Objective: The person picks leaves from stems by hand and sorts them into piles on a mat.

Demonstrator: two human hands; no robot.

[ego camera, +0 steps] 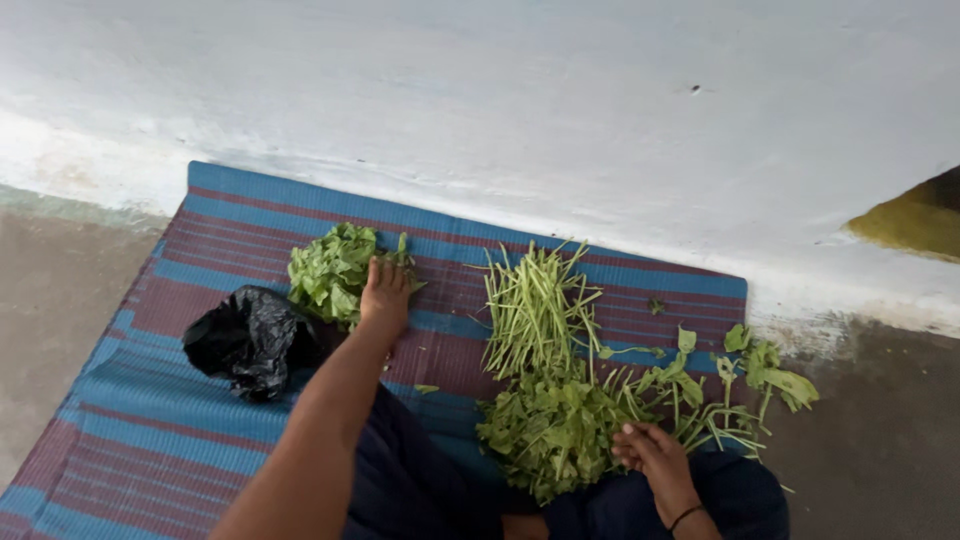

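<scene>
Where wall (pixel 500 110) meets floor (pixel 880 450), striped mat (pixel 150 430)

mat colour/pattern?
Blue mat with maroon stripes, seen in the head view.

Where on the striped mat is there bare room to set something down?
The striped mat is bare at its near left corner, below the black plastic bag. A narrow strip lies free between the picked leaves under the left hand and the stripped stems. Around the right hand, leafy stalks crowd it.
</scene>
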